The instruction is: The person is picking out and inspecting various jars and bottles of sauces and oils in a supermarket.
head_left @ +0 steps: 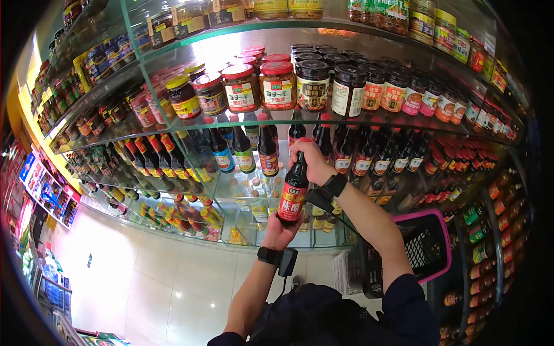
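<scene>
A dark bottle with a red label [292,199] is held upright but slightly tilted in front of the glass shelves. Around its neck and cap, my right hand [312,160] is closed. My left hand [282,231] supports the bottle's base from below, fingers partly hidden behind it. Just behind, more dark sauce bottles [268,151] stand in a row on the shelf. Jars with red lids [277,86] and black lids [313,86] line the glass shelf above.
A black basket with a pink rim [446,242] is at the lower right, beside my right arm. Glass shelf edges [254,123] run across the view close to my hands. Pale floor tiles [156,277] show at the lower left. More bottles [482,251] stand at the far right.
</scene>
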`<state>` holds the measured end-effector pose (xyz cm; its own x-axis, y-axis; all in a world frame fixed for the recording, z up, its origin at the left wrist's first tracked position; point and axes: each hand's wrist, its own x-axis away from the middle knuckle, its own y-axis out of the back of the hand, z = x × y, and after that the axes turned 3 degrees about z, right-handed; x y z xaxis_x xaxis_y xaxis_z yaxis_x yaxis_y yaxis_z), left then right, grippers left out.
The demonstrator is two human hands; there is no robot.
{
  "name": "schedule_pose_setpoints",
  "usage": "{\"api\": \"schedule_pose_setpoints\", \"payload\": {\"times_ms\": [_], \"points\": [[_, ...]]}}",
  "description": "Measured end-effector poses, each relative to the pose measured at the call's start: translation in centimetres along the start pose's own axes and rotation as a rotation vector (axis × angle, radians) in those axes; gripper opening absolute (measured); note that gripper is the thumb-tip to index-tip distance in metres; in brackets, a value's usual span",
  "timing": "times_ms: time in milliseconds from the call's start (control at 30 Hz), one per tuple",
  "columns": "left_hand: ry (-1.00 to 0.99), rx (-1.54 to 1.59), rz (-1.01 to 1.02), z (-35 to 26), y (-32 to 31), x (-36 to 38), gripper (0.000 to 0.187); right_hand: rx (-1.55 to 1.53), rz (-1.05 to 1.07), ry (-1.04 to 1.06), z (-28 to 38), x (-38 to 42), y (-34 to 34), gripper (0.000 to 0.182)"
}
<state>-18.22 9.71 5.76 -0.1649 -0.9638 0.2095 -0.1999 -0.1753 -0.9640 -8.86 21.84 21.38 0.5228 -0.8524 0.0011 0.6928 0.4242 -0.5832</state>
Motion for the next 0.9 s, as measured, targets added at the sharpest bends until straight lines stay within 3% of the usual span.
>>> {"api": "schedule_pose_setpoints", "payload": {"times_ms": [100, 200, 267, 333, 467, 567, 667, 900], "points": [[0.074, 0.047, -0.002, -0.4, 0.9, -3.2, 0.039, 0.135, 0.125, 0.038, 0.2, -1.9, 0.6, 0.014], [-0.013, 0.035, 0.056, -0.9, 0.0, -5.6, 0.039, 0.313, 0.18, 0.172, 0.7, -4.1, 0.6, 0.016], [-0.03, 0.119, -0.072, -1.3, -2.7, -5.7, 0.042, 0.311, 0.165, 0.168, 1.3, -4.7, 0.4, 0.017], [-0.028, 0.129, -0.024, -1.9, -3.2, -6.7, 0.045, 0.191, 0.15, 0.181, 1.8, -5.4, 0.2, 0.016], [0.006, -0.043, 0.03, -3.3, -3.3, -8.3, 0.044, 0.285, 0.22, 0.214, 1.5, -7.8, 1.5, 0.015], [0.011, -0.115, 0.114, -4.1, -3.9, -8.9, 0.042, 0.364, 0.189, 0.246, 1.9, -8.9, 1.3, 0.017], [0.025, -0.14, 0.019, -4.7, -4.6, -9.1, 0.04, 0.466, 0.127, 0.271, 2.0, -9.5, 0.9, 0.018], [0.094, -0.147, 0.069, -6.3, -4.8, -10.2, 0.04, 0.406, 0.104, 0.31, 1.9, -10.6, 0.5, 0.018]]}}
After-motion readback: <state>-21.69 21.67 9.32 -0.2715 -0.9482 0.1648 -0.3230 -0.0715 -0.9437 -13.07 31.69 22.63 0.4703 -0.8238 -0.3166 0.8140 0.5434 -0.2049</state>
